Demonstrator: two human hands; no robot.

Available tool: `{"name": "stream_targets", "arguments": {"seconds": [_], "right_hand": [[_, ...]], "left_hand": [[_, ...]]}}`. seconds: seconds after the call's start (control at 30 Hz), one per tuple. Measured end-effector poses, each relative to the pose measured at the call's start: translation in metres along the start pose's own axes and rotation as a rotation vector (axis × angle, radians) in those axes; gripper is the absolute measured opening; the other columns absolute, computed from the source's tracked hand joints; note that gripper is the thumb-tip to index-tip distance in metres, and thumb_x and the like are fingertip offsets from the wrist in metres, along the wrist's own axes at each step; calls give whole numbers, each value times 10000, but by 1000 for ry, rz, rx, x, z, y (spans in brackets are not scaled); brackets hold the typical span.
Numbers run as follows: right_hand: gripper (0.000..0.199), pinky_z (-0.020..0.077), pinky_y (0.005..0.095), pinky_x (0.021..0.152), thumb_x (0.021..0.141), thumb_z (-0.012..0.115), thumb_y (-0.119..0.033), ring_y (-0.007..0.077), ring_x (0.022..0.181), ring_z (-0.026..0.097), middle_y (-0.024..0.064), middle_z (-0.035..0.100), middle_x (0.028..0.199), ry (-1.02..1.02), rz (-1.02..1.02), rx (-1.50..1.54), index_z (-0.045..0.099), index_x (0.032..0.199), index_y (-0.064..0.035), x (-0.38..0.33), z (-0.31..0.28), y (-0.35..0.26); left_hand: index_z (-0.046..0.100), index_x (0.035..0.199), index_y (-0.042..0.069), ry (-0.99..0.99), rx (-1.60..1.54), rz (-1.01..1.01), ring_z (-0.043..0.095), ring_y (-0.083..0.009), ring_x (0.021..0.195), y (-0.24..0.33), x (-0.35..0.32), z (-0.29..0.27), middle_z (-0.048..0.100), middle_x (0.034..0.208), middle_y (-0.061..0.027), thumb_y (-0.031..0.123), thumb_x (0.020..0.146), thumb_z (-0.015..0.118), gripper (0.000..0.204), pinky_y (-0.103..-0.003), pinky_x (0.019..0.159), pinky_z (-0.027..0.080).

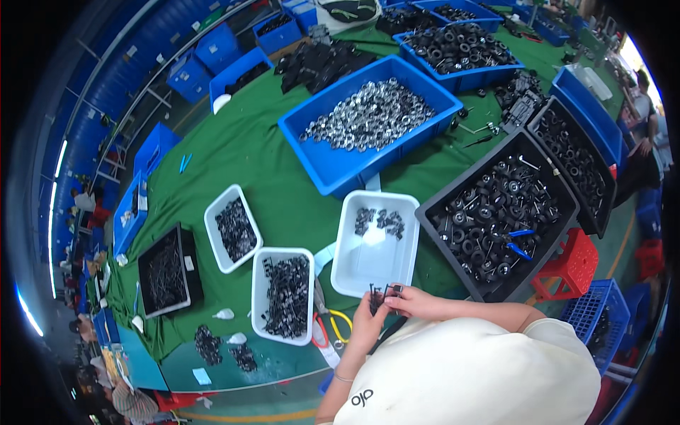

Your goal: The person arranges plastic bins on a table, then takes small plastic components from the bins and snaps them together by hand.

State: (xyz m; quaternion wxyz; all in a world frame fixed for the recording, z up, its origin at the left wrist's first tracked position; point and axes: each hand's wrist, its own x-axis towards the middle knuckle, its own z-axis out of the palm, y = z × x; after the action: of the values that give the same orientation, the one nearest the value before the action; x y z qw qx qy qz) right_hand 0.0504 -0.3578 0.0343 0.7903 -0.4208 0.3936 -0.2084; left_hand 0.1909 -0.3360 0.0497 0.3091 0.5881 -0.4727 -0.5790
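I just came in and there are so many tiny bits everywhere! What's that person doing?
A person is holding a small black part between the left hand and right hand, at the near edge of a green table. Just beyond the hands sits a white tray with a few black pieces. A blue bin of shiny metal rings, a black bin of dark wheels and pliers lie around.

Green-covered table (269,177), parts-filled bins (333,159)
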Motion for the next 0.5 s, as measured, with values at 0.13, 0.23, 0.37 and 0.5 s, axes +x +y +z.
{"name": "stream_targets", "arguments": {"seconds": [0.13,0.23,0.37,0.5], "right_hand": [[226,254,157,422,800,387,-260,26,490,319,-48,394,575,-22,-7,-26,483,725,-70,7,-7,8],[252,232,163,398,801,389,-249,21,454,299,-56,383,538,-35,27,-20,501,673,-63,6,-9,5],[233,248,163,414,800,402,-226,25,470,305,-46,406,550,9,-71,48,520,735,-35,7,-1,4],[222,296,160,495,798,408,-201,25,570,360,-26,501,722,-75,-136,165,508,882,-22,9,9,5]], "left_hand": [[429,849,33,-21,-53,-61,366,-41,474,-2,8,2,453,623,6,126,718,508,179,-164,408,288],[434,769,44,-37,-266,-161,332,-33,434,2,7,1,429,566,18,143,745,473,108,-166,384,266],[411,707,69,-179,-961,-349,269,-40,410,2,8,0,337,526,45,145,767,428,99,-171,395,216],[400,662,55,-123,-1197,-499,226,-49,379,13,-3,-10,283,485,48,119,780,393,135,-183,400,230]]}}
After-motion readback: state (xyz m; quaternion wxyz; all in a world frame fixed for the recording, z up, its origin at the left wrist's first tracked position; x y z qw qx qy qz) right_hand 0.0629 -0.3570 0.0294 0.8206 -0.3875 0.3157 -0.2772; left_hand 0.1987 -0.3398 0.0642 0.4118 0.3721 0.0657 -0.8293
